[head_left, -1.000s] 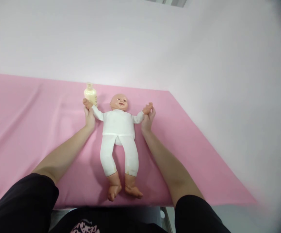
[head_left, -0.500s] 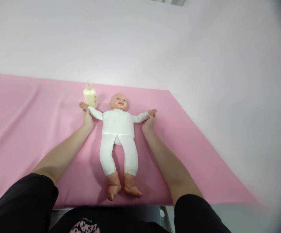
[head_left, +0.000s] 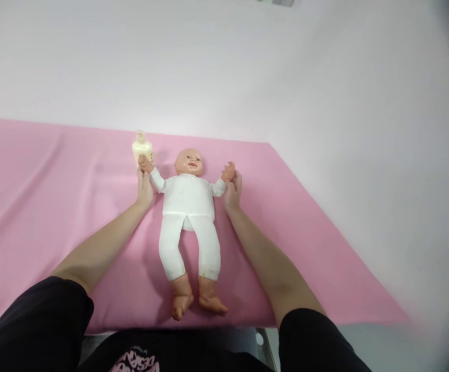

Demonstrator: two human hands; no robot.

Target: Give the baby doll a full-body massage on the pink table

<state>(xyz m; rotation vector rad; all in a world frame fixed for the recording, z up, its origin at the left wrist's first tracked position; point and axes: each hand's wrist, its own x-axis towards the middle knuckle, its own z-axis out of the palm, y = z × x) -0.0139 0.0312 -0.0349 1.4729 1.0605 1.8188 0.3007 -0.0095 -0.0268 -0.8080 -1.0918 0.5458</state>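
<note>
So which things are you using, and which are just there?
In use:
Doll, on its back
Left hand, at one doll wrist
Right hand, at the other

Just there, it seems:
Bottle, upright, in neither hand
Cloth, under the doll

We have the doll [head_left: 188, 199] on its back on the worktop [head_left: 73, 196], head toward the far edge, feet nearest us; our left hand [head_left: 145, 190] is at its arm on our left, our right hand [head_left: 233, 192] at the other. Left of its head stands the bottle [head_left: 142, 146], partly behind that first arm.
</note>
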